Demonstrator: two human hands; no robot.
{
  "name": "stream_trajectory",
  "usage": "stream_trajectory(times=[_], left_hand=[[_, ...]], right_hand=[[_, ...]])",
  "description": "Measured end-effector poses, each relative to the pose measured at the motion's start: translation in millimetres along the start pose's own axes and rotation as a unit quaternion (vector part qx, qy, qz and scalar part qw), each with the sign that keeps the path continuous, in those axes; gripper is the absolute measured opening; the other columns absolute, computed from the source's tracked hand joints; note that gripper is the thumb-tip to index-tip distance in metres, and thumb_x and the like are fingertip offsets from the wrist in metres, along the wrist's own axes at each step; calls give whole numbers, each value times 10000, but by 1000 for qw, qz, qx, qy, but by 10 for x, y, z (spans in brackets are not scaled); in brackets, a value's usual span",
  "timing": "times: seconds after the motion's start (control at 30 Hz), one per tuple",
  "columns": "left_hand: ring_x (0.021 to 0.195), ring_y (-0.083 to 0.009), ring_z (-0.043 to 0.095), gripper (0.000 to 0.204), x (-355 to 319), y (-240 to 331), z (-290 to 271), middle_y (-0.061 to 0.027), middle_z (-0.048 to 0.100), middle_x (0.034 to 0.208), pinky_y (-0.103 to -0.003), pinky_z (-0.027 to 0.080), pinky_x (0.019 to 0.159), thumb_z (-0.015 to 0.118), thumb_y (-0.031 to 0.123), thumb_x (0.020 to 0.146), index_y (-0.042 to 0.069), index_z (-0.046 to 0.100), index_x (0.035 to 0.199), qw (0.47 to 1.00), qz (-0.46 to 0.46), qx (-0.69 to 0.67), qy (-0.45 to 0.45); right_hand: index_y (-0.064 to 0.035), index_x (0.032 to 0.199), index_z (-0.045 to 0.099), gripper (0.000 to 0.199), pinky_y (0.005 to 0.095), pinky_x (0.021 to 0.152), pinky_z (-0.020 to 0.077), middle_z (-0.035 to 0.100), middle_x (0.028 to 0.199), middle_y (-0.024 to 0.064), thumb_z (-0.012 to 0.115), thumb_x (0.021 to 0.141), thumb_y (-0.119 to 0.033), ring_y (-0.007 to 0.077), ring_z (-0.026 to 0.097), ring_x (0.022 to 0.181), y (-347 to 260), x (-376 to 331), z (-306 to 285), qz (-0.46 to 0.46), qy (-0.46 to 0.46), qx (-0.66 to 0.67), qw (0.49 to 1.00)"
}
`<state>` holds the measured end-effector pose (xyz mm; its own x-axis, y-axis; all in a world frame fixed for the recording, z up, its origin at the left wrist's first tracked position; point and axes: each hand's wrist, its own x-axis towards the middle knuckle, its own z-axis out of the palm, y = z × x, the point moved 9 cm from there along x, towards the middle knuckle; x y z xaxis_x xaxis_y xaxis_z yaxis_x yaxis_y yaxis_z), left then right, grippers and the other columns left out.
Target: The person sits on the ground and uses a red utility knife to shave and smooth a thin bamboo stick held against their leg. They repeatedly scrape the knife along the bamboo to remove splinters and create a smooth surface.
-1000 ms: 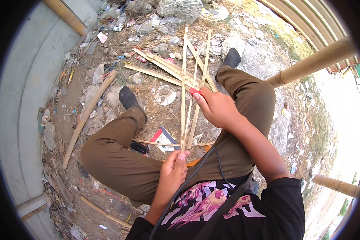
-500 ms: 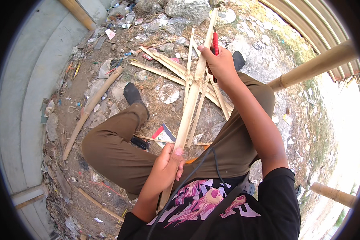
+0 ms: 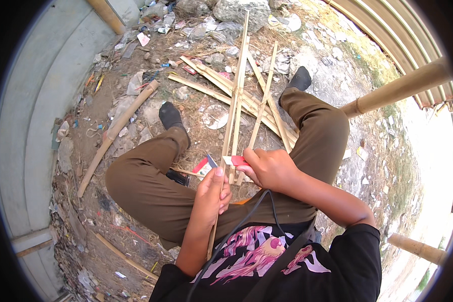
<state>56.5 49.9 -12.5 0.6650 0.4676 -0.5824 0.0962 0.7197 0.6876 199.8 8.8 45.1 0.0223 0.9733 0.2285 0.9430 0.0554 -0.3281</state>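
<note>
My left hand (image 3: 210, 195) is closed around a long, thin bamboo strip (image 3: 235, 90), thumb on top. The strip stands edge-on and runs from near my body out between my feet. In my right hand (image 3: 274, 168) is a red-handled utility knife (image 3: 239, 160). Its wide pale blade lies at the strip, just beyond my left thumb. My right fingers hide most of the handle. Beneath the held piece, several split bamboo strips (image 3: 260, 103) lie crossed on the ground.
My bent legs flank the strips, with a socked foot (image 3: 171, 116) at left and another (image 3: 300, 79) at right. A bamboo pole (image 3: 117, 132) lies to the left, beside a grey wall (image 3: 35, 110). Litter and stones cover the dirt. A thick bamboo post (image 3: 397, 86) slants at right.
My right hand has come back toward my body with the knife, from the strip's far part to beside my left hand. The held strip has turned from broad face to narrow edge.
</note>
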Motion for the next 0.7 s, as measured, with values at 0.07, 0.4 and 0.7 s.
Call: stream_trajectory(times=[0.07, 0.4, 0.7], left_hand=[[449, -13, 314, 386, 3, -18, -2, 63, 383, 656, -198, 262, 381, 472, 483, 1131, 122, 496, 993, 1000, 3, 2, 2], [456, -20, 324, 394, 9, -161, -75, 64, 375, 645, -203, 262, 389, 481, 484, 1128, 122, 498, 973, 999, -18, -4, 37], [460, -26, 334, 370, 9, -158, -68, 48, 405, 665, -202, 281, 388, 484, 445, 1136, 100, 512, 1003, 1000, -10, -27, 1]], right_hand=[[-100, 890, 553, 396, 410, 431, 459, 551, 646, 78, 643, 1009, -467, 278, 597, 488, 5, 39, -28, -13, -10, -51, 999], [-132, 855, 551, 447, 364, 362, 430, 553, 580, 59, 609, 1018, -544, 223, 594, 418, 317, 313, -89, -7, 96, -159, 982], [-90, 938, 553, 355, 429, 457, 475, 625, 647, 110, 592, 1059, -421, 321, 645, 543, 466, 187, -85, 110, 73, -51, 990]])
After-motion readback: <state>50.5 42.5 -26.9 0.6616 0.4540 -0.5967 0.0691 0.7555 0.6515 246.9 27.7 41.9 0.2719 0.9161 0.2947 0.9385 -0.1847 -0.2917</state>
